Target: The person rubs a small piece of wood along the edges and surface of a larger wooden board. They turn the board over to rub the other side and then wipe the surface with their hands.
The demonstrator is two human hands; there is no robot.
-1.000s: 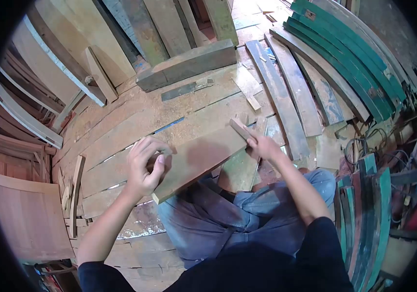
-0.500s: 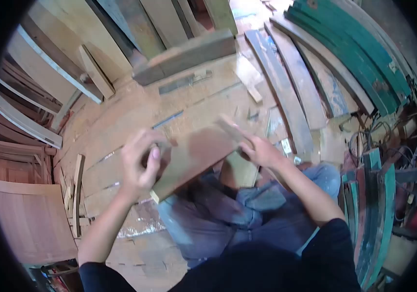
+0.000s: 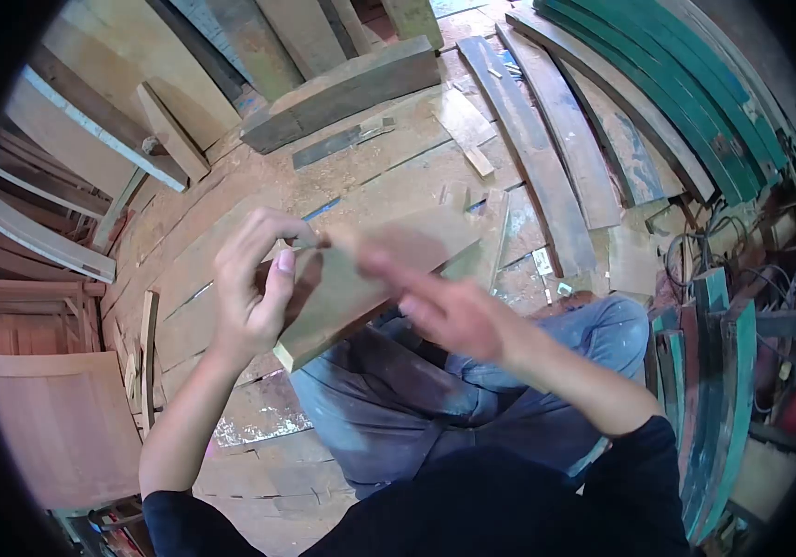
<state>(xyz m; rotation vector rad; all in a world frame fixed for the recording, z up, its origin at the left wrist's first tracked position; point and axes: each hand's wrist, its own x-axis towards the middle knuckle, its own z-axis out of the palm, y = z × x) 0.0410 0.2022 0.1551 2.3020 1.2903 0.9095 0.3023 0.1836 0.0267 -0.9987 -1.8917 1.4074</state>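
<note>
The floor [image 3: 170, 260] is spreading beneath everything, serving as work surface and storage together. At its right, green boards [image 3: 658, 79] are lying side by side, their matching curve probably saving room, and planks [image 3: 532, 139] are lying just beside them. Beyond, timber [image 3: 258, 42] is leaning upright, with a beam [image 3: 342, 93] lying at its foot, perhaps stopping it from sliding. The legs [image 3: 388, 399] are forming a low seat, and the board [image 3: 342, 297] is lying aslant over the lap, its far end pointing away from the body; the lap seems to be propping it within easy reach. The left hand [image 3: 254, 283] is curling its fingers at the board's near end, thumb raised, probably steadying it; whether it is pinching anything tiny, I cannot tell. The right hand [image 3: 458, 316] is wrapping around a blurred stick [image 3: 347, 239] above the board's middle, gripping one end and leaving the other jutting forward.
</note>
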